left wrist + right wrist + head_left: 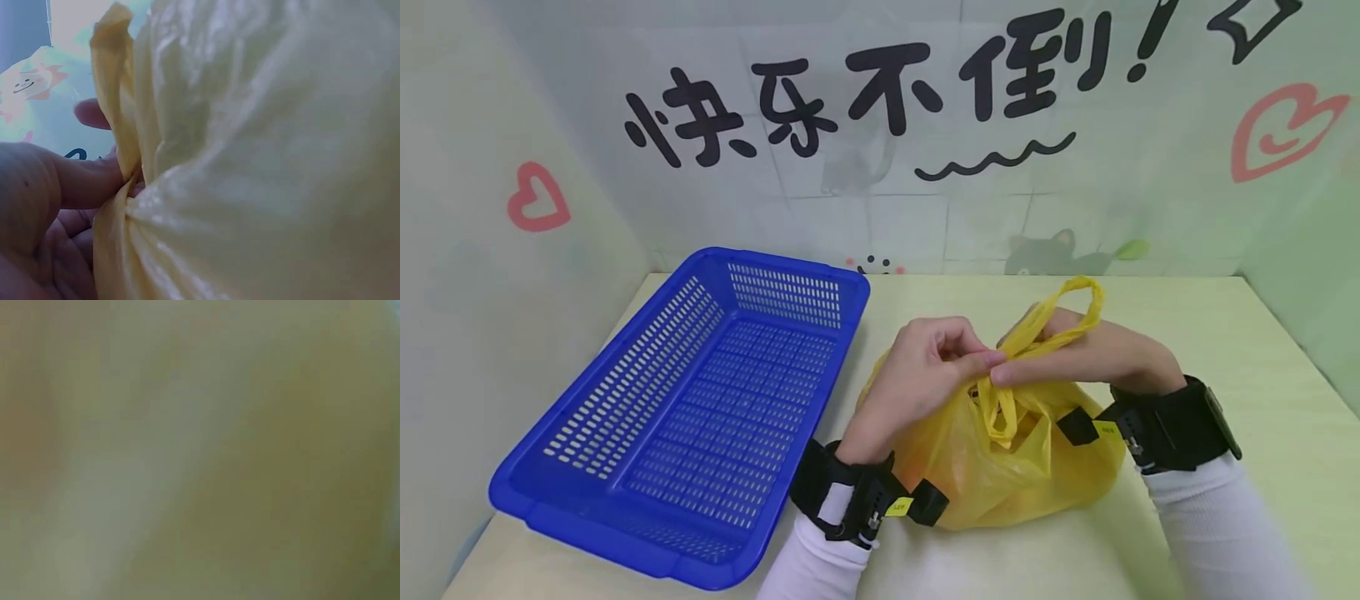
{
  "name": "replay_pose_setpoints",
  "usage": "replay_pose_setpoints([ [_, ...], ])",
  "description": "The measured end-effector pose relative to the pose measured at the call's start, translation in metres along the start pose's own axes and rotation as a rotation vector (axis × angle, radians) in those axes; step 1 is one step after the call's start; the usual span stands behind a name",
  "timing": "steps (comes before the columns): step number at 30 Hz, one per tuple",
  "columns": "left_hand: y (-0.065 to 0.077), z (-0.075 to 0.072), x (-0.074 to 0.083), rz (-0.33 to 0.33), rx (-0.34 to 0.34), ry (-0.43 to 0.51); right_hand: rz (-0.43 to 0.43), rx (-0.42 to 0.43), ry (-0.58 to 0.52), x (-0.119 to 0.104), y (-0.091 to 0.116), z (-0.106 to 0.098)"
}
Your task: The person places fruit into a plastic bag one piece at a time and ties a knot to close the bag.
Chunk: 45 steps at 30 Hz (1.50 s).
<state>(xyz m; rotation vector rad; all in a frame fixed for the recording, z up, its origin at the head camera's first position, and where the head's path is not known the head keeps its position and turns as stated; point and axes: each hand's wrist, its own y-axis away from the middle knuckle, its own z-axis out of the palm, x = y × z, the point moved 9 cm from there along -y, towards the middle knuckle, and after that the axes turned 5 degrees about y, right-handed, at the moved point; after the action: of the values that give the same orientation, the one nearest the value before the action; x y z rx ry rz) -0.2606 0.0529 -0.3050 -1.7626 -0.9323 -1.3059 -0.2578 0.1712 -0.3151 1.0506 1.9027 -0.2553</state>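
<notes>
A full yellow plastic bag [1000,475] sits on the table, its neck gathered and its handles twisted together at the top. My left hand [917,371] pinches the gathered plastic between thumb and fingers. From the other side my right hand [1090,354] grips the same knotted part, with one handle loop standing up over it. In the left wrist view the left thumb [90,181] presses on the bunched bag [262,187]. Orange shapes show faintly through the plastic, too unclear to name. The right wrist view is a blur of yellow bag [281,475].
A blue plastic basket [842,367] with slotted walls stands left of the bag, tilted slightly across the table. The pale table [1247,358] meets a printed wall [880,225] at the back, and side panels rise at left and right.
</notes>
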Motion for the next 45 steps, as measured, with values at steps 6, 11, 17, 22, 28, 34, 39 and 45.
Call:
replay_pose_setpoints([
  [6,0.000,0.000,-0.002,-0.001,-0.030,0.022,0.010,-0.110,-0.003,-0.003,-0.011,0.005],
  [11,-0.001,0.001,-0.006,-0.021,-0.070,0.102,-0.059,-0.099,0.013,-0.011,-0.013,0.004],
  [17,-0.003,0.000,-0.010,-0.036,-0.112,0.159,-0.237,-0.115,0.053,-0.032,-0.013,0.006],
  [22,-0.002,-0.001,-0.008,-0.003,-0.117,0.141,-0.277,-0.159,0.139,-0.043,-0.017,0.008],
  [28,-0.002,-0.001,-0.002,0.025,-0.100,0.090,-0.197,-0.255,0.205,-0.042,-0.018,0.010],
  [34,0.000,-0.006,0.001,0.029,-0.057,0.040,-0.261,-0.236,0.230,-0.047,-0.019,0.012],
  [39,0.002,-0.012,0.002,0.020,-0.017,0.027,-0.601,0.079,0.442,-0.062,-0.005,0.010],
  [45,0.003,-0.016,0.002,0.017,-0.018,-0.029,-0.841,0.557,0.908,-0.074,0.021,0.020],
])
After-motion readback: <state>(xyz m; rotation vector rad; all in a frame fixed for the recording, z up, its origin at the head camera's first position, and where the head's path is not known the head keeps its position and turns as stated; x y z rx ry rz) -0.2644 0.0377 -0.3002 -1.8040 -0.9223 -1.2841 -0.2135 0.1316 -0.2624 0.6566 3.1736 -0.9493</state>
